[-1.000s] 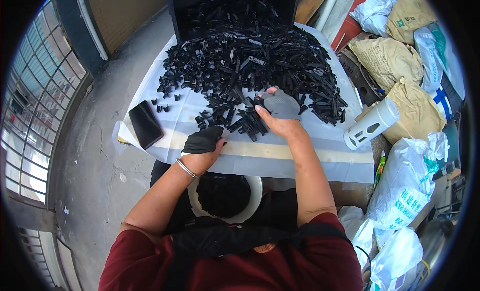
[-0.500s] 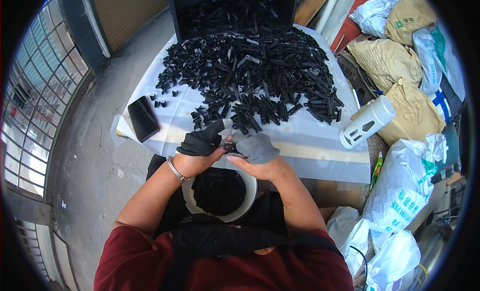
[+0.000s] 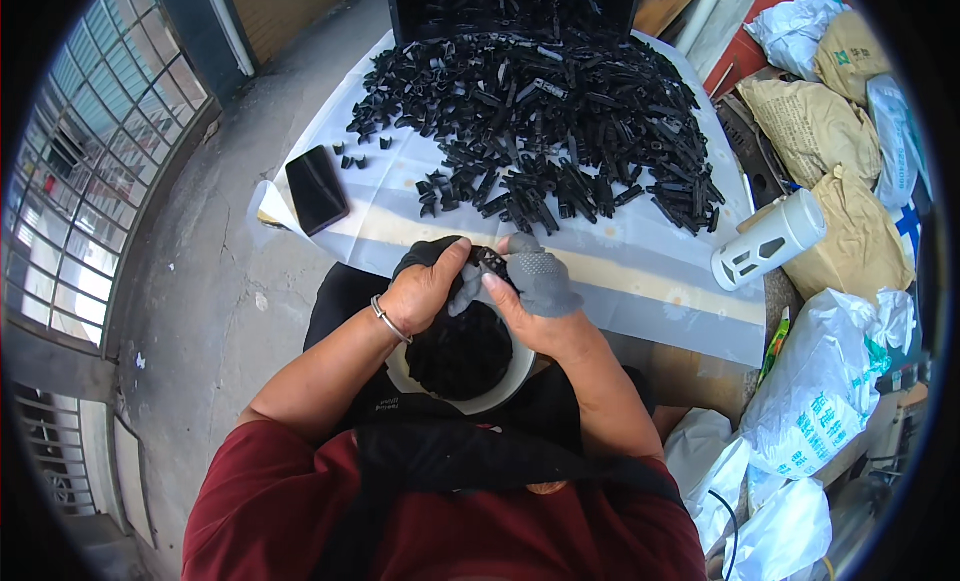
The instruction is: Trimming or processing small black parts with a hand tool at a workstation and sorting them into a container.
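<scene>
Above the bowl, my left hand [image 3: 430, 279] and my right hand [image 3: 535, 286] meet around a small black plastic part [image 3: 490, 263]. Both wear grey and black gloves that leave thumbs bare. The two thumbs press on the part from either side, and the fingers underneath are largely hidden. A white bowl [image 3: 522, 369] rests in my lap, holding a heap of black pieces [image 3: 458, 353]. Beyond my hands, a large pile of black plastic parts [image 3: 560, 111] spreads over the covered table [image 3: 400, 196].
On the table's left lies a dark phone [image 3: 317, 190], with several loose black pieces beside it. A white cylindrical container [image 3: 768, 241] leans at the table's right edge. Stuffed sacks [image 3: 810, 381] line the right side. A black bin [image 3: 515, 11] stands behind the pile.
My hands have drawn closer to the bowl, and the left one has turned so that its thumb now lies along the black part. The whole view has shifted slightly.
</scene>
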A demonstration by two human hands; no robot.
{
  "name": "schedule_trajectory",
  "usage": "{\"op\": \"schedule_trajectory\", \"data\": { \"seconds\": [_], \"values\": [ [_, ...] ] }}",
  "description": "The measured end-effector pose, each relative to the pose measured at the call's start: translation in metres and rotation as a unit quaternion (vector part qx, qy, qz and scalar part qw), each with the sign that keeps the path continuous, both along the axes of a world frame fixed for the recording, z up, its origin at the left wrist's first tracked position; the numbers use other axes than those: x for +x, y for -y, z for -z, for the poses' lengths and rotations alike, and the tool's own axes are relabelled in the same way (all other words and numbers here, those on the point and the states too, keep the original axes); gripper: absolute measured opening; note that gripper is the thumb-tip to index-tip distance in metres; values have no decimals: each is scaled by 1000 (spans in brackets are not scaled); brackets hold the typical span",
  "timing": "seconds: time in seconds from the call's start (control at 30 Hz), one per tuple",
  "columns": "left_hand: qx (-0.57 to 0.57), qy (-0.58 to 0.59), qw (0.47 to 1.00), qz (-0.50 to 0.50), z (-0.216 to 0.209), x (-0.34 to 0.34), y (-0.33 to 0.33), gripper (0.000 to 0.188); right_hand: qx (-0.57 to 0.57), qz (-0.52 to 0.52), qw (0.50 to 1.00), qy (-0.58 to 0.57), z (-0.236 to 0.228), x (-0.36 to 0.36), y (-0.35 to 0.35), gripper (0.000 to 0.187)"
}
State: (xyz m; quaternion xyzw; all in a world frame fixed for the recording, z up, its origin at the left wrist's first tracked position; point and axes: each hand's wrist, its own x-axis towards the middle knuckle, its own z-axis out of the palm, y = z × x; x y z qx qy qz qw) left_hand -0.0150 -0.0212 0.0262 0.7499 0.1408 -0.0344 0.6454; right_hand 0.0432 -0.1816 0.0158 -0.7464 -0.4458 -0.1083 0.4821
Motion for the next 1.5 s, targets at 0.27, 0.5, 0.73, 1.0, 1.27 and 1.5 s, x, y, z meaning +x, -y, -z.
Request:
{"op": "schedule_trajectory", "data": {
  "seconds": [0.27,0.5,0.73,1.0,1.27,1.5],
  "values": [
    [153,176,972,6,20,1,-8,34,-154,71,979,108,-2,-7,6,18],
    [160,178,971,8,18,1,-9,33,-174,75,970,149,-5,-8,11,17],
    [133,109,983,64,8,1,-16,31,-165,67,973,149,-2,-6,9,15],
    [310,221,923,61,11,-9,-2,26,-125,67,968,209,18,-15,-7,13],
    [239,193,945,112,22,-20,-22,29,-121,-3,984,132,24,-20,-19,10],
    [46,-12,990,134,8,-22,-40,48,-98,-35,990,98,25,-17,-26,13]
  ]
}}
